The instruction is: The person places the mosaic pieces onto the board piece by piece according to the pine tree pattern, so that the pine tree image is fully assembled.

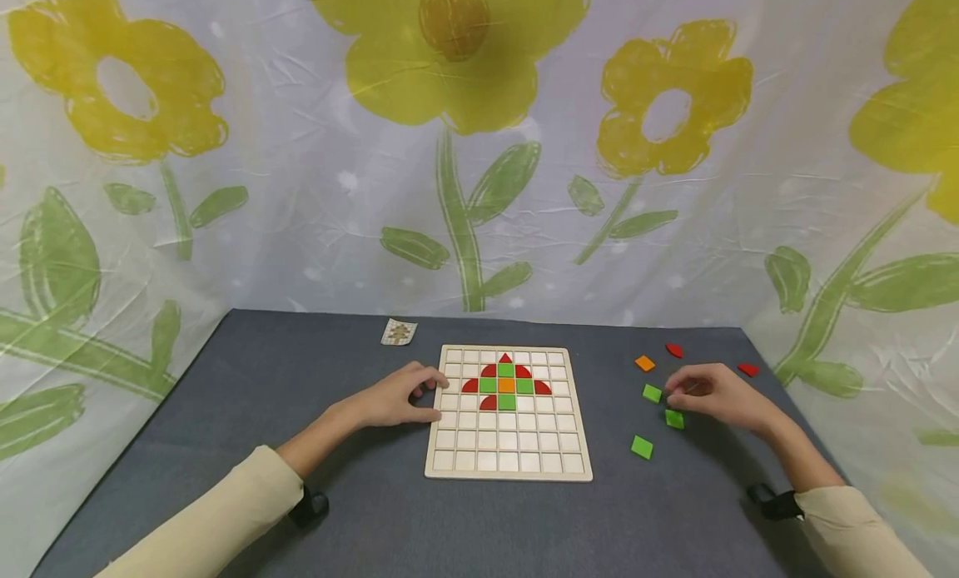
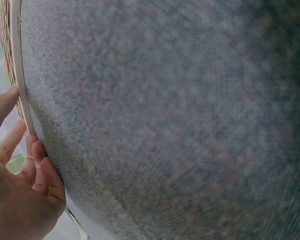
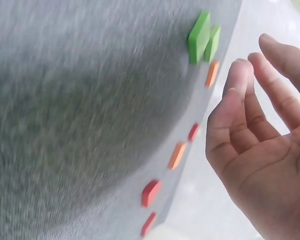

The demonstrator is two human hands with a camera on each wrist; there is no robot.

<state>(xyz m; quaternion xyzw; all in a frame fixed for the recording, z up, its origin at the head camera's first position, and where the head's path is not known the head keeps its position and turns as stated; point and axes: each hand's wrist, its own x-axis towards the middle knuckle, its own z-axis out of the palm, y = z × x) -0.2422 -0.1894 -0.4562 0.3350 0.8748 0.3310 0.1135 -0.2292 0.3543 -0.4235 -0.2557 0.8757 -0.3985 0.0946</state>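
A pale wooden grid board (image 1: pixel 509 463) lies on the table, with a pattern of green squares, red curved pieces, a red triangle and an orange centre square (image 1: pixel 506 385). My left hand (image 1: pixel 400 395) rests at the board's left edge, thumb and fingertips touching the rim (image 2: pixel 18 65). Over the loose tiles at the right hovers my right hand (image 1: pixel 712 392), its thumb and fingers apart with nothing visible between them. Close to it lie a green square tile (image 1: pixel 652 393) and another green tile (image 1: pixel 674 419). A third green tile (image 1: pixel 641 447) is nearer the front.
Behind the right hand lie an orange tile (image 1: pixel 644 363), a red piece (image 1: pixel 674 350) and another red piece (image 1: pixel 747 369). The right wrist view shows a further orange tile (image 3: pixel 177 155). A small patterned card (image 1: pixel 399 332) sits behind the board. Flowered cloth (image 1: pixel 337 186) surrounds the dark table (image 1: pixel 360 511).
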